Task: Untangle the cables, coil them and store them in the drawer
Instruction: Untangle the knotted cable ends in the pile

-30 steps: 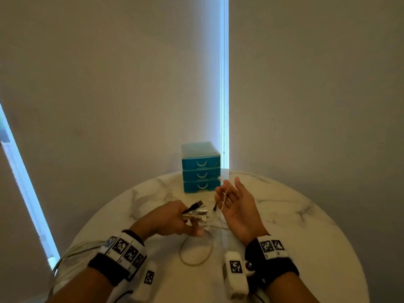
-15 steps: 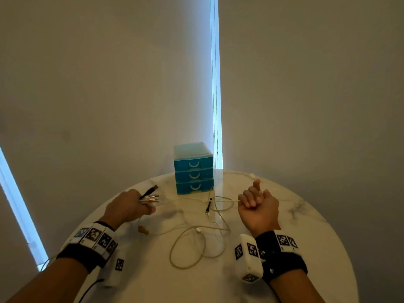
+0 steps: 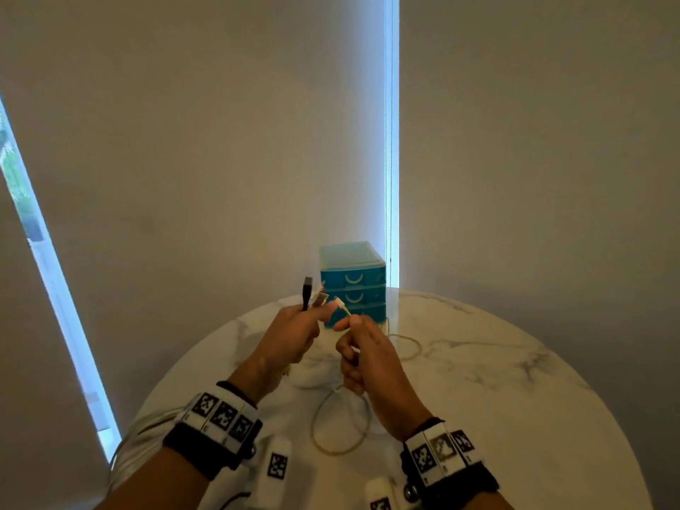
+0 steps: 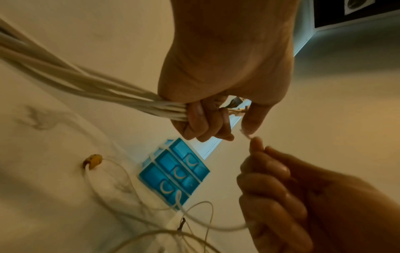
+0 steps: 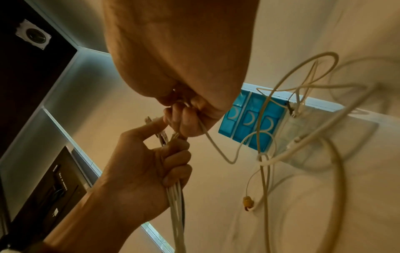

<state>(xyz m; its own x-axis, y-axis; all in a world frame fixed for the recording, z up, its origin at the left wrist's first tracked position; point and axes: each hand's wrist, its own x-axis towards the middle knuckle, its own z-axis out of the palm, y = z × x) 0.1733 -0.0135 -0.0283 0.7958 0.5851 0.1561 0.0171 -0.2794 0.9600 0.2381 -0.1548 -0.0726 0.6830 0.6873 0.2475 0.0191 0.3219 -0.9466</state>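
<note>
My left hand grips a bundle of white cables, with a black plug and other connector ends sticking up past the fingers. My right hand pinches the end of a thin white cable and holds it up against the left forefinger. That cable hangs down to a loose loop on the marble table. More tangled white cable lies in front of the teal three-drawer unit, whose drawers are closed.
The drawer unit stands at the table's far edge against a blind-covered window. A small yellow clip sits on one cable on the tabletop. The round table's edge curves close on both sides.
Both hands were apart on the table half a second ago; they have risen and come together. My right hand now pinches a cable end next to the left hand's bundle.
</note>
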